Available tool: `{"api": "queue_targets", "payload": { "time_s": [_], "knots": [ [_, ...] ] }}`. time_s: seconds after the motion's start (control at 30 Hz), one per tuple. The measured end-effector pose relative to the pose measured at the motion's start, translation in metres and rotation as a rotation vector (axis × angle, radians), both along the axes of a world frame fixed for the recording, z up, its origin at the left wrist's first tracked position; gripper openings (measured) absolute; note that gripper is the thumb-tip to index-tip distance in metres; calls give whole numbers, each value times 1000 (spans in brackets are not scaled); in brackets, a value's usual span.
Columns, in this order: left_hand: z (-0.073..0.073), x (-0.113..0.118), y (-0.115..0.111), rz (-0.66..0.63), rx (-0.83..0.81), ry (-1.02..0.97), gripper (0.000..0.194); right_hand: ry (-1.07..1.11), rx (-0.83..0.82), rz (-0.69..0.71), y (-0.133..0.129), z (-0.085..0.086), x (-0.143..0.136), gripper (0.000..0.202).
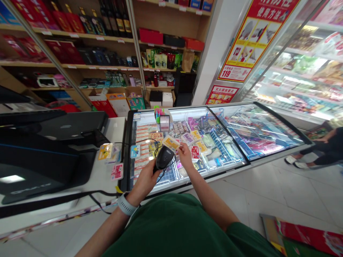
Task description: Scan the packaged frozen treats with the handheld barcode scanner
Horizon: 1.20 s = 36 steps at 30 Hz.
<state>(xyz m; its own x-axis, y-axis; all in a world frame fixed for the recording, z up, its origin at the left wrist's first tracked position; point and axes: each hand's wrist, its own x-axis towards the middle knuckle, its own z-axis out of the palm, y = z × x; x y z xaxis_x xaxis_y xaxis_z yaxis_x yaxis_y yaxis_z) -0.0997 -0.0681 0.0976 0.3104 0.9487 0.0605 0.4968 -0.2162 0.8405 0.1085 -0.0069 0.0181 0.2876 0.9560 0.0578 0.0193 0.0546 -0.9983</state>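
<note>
My left hand (145,178), with a pale watch band at the wrist, is wrapped round the handle of a black barcode scanner (164,157). A yellow and white packet (170,142) is pinched at its right end by my right hand (184,154), just above and right of the scanner head. Both hands are over a glass-topped freezer (246,164). Several small packets lie around them, among them a red one (195,152) beside my right hand and a blue one (135,151) left of the scanner.
Left on the counter (93,178) are a yellow packet (105,151), a pink packet (117,171) and dark checkout equipment (40,157). The scanner's cable loops across the glass. Shelves of goods stand behind; a seated person (321,146) is at far right.
</note>
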Motion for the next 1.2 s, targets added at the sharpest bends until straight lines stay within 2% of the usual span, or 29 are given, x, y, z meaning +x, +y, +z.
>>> {"api": "queue_targets", "payload": {
  "time_s": [0.33, 0.53, 0.7, 0.87, 1.03, 1.2],
  "knots": [
    [1, 0, 3, -7, 12, 11, 41, 10, -3, 2, 3, -1, 0, 34],
    [-1, -2, 5, 2, -19, -6, 44, 54, -11, -61, 5, -3, 2, 34],
    [1, -4, 3, 6, -24, -25, 44, 304, -182, -215, 18, -23, -5, 33],
    [4, -7, 1, 10, -39, -8, 44, 511, -347, -313, 32, -43, -14, 16],
    [0, -11, 0, 10, -44, -6, 47, 625, -365, -402, 39, -50, -14, 9],
    [-5, -15, 0, 9, -59, -4, 50, 630, -420, -472, 44, -54, -13, 16]
  ]
}}
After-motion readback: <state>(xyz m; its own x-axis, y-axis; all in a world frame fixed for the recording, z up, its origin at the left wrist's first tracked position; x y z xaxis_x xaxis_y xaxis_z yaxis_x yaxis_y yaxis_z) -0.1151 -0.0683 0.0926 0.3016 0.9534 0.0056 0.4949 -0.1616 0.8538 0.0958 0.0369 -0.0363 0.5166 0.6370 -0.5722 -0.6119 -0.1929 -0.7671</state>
